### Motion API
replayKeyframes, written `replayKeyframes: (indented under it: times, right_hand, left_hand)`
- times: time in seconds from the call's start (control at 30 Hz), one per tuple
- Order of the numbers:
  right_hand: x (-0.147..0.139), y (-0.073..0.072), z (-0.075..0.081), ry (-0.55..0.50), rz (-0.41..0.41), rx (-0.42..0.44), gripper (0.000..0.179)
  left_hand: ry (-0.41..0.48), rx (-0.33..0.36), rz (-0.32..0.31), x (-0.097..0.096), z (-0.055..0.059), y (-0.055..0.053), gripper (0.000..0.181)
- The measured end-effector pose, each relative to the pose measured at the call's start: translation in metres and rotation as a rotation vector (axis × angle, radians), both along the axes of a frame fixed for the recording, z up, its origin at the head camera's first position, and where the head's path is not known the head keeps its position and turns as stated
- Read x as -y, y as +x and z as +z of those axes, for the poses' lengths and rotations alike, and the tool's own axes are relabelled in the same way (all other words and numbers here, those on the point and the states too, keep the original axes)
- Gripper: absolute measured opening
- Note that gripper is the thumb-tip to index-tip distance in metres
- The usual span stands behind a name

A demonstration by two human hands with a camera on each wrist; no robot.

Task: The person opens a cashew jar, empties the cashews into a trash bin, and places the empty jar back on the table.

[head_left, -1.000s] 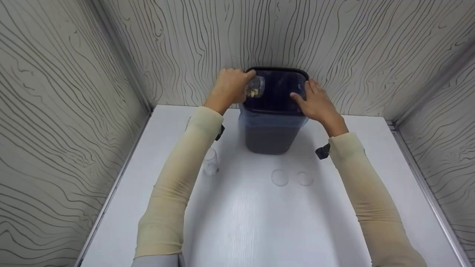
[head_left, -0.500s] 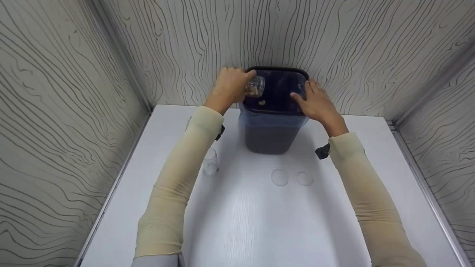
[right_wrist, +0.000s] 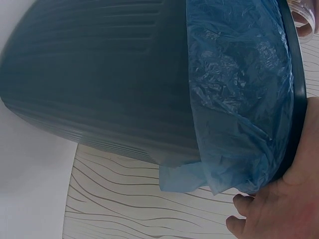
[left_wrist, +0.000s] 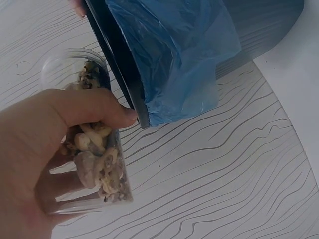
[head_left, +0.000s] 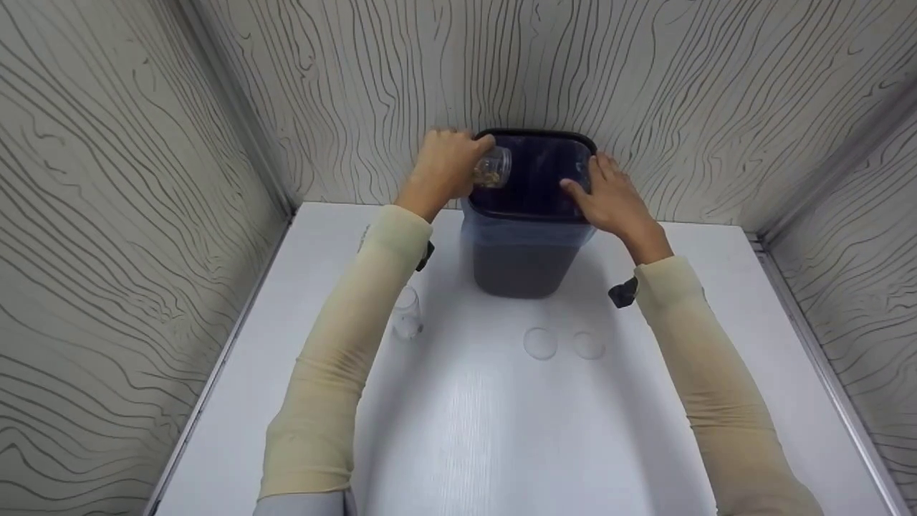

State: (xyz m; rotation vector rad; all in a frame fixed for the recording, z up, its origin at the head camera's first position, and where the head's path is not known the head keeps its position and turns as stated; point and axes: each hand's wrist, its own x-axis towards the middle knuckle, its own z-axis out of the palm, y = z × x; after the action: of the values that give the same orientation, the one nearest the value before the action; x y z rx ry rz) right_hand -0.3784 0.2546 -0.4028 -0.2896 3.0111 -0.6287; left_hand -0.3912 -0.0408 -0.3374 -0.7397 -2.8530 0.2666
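My left hand (head_left: 445, 165) holds a clear plastic jar (head_left: 497, 159) tipped sideways, its mouth over the bin's left side. Pale, nut-like pieces with dark specks (left_wrist: 97, 177) lie inside the jar in the left wrist view; their exact kind is unclear. The dark trash bin (head_left: 523, 272) stands upright against the back wall, lined with a blue plastic bag (head_left: 530, 233) folded over its rim. At the bin's right side, my right hand (head_left: 615, 201) grips the rim, thumb inside and fingers outside. The bin's bottom inside is too dark to see.
A second clear jar (head_left: 407, 319) stands on the white table (head_left: 458, 430), partly behind the left forearm. Two clear round lids (head_left: 539, 344) lie side by side in front of the bin. Patterned walls (head_left: 372, 93) enclose the table at the back and both sides.
Half a second ago a pale piece was dropping below the jar's mouth into the bin; now it is out of sight. The pieces inside the jar have shifted. Both hands have stayed in place.
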Motion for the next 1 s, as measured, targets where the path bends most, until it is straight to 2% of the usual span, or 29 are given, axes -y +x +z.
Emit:
replayKeyframes:
  times: [0.7, 1.0]
  right_hand:
    - [0.0006, 0.0000, -0.0006, 0.000, -0.004, -0.012, 0.096]
    - [0.0011, 0.0010, -0.0009, 0.003, -0.004, -0.017, 0.096]
  left_hand:
    - [-0.038, 0.006, -0.003, 0.0001, 0.0009, -0.0022, 0.054]
    - [-0.046, -0.030, -0.002, 0.0007, -0.0004, -0.0013, 0.052]
